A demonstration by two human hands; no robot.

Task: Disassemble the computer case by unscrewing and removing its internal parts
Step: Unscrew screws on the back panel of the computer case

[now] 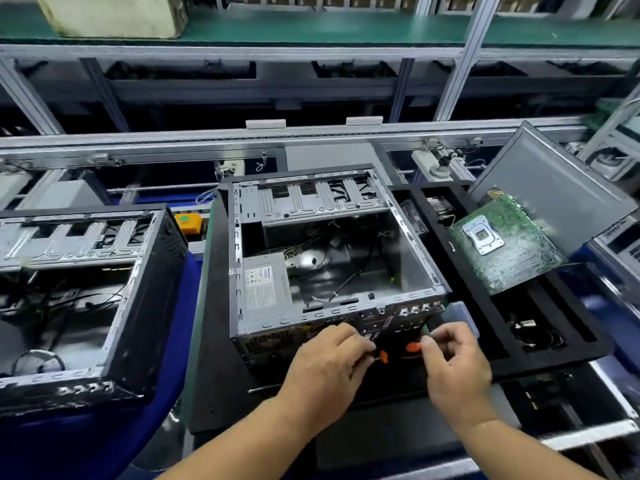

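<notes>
The computer case is laid on its side at the middle of the surface, its open side turned up and its rear panel facing the person. A power supply is seen in its near left corner, with loose cables across the bare floor of the case. An orange-and-black screwdriver is held level against the rear panel. Its tip end is pinched by the left hand, and its handle is gripped by the curled fingers of the right hand. To the right, a green motherboard is rested on a black tray. To the left, a second open case is seen.
</notes>
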